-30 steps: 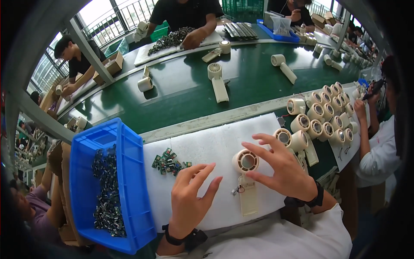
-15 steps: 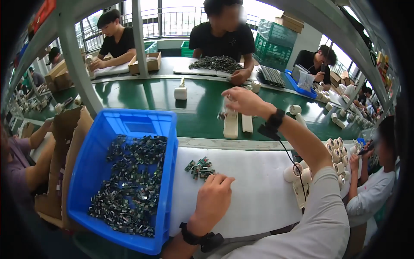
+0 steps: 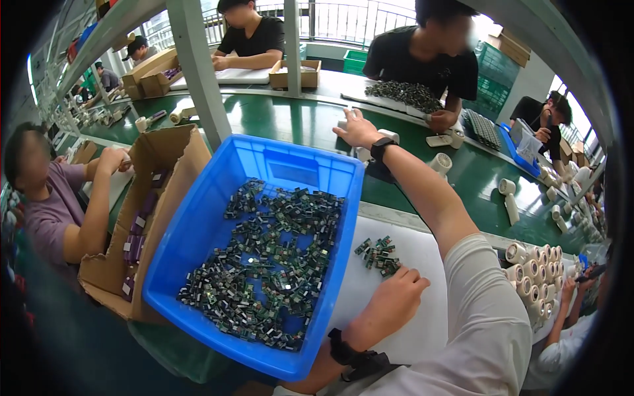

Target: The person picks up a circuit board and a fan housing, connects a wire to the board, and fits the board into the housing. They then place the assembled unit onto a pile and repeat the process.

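Observation:
My right hand (image 3: 358,129) reaches across the green conveyor belt (image 3: 277,125), its fingers closing around a small cream plastic housing (image 3: 349,113) that they mostly cover. Other cream housings with round heads lie close by, partly hidden by the wrist. My left hand (image 3: 391,306) lies on the white foam mat (image 3: 422,330), fingers curled and their tips out of clear sight. Beside its fingertips is a small loose pile of green circuit boards (image 3: 378,256). Left of it stands a blue plastic bin (image 3: 350,198) with a great many small circuit boards (image 3: 264,264).
A torn cardboard box (image 3: 175,155) with purple-and-white pieces stands left of the bin. Stacked cream cylinders (image 3: 535,274) sit at the right. A metal post (image 3: 193,72) rises beyond the bin. Co-workers sit across the belt and on both sides; one has a board heap (image 3: 403,96).
The view has swung left, showing more of the cardboard box. My right hand has left the long cream housings and reached farther over the belt to another one. My left hand stays by the board pile.

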The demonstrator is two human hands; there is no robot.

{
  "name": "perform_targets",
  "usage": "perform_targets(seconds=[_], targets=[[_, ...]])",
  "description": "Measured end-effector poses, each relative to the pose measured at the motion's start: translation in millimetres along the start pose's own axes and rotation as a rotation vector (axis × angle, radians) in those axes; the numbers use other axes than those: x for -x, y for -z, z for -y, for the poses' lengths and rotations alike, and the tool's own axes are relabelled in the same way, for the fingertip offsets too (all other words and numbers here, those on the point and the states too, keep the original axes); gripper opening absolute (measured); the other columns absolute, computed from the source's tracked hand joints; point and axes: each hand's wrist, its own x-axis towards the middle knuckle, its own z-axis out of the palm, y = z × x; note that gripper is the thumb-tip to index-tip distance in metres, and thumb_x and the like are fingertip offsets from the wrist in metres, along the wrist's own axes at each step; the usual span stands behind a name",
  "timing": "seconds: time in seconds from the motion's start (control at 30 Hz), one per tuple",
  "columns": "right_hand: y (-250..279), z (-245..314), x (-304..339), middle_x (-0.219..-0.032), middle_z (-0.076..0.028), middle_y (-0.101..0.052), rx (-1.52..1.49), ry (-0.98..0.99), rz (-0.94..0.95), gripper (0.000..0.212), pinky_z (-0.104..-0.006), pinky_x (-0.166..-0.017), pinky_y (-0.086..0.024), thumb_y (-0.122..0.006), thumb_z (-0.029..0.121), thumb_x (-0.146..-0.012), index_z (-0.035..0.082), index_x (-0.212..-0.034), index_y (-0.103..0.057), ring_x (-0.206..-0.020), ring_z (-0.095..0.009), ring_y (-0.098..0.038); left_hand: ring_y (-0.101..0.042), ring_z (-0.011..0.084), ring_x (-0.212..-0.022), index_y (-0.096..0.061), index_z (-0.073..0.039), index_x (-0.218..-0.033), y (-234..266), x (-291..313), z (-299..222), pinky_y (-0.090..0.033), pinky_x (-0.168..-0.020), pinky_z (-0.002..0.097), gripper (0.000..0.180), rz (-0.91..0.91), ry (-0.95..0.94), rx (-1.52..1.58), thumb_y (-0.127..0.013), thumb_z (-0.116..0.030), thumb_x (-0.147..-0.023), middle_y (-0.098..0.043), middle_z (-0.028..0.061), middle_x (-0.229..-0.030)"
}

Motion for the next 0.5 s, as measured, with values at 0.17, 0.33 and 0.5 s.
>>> perform_targets(seconds=[0.17,0.33,0.5], targets=[[-23,-24,-10,-0.138,-0.030,-0.049,-0.092,0.006,-0.020,0.069,-0.0469,-0.105,-0.047,-0.071,0.040,-0.089,0.008,-0.145,-0.048,-0.122,-0.045,-0.057,-0.061,0.0292,-0.098,-0.069,-0.005,-0.105,0,-4,-1,-0.054,-0.085,0.0388,0.022,0.042,-0.030,0.045,-0.064,-0.002,-0.084,-0.063,0.0100,-0.098],[25,-12,4,-0.120,-0.026,-0.060,-0.260,0.218,-0.162,0.064,-0.0442,-0.098,-0.051,-0.078,0.036,-0.085,0.011,-0.139,-0.056,-0.108,-0.039,-0.065,-0.063,0.0299,-0.094,-0.070,-0.003,-0.103,-3,-5,-3,-0.055,-0.083,0.0397,0.020,0.038,-0.018,0.091,-0.064,-0.002,-0.084,-0.065,0.0111,-0.096],[155,14,107,-0.129,-0.012,-0.061,-0.512,0.442,-0.084,0.062,-0.0316,-0.088,-0.056,-0.082,0.021,-0.085,0.008,-0.139,-0.055,-0.106,-0.020,-0.067,-0.064,0.0303,-0.092,-0.071,-0.003,-0.103,14,0,-8,-0.054,-0.081,0.0402,0.022,-0.018,-0.015,0.061,-0.066,0.001,-0.082,-0.066,0.0121,-0.094]])
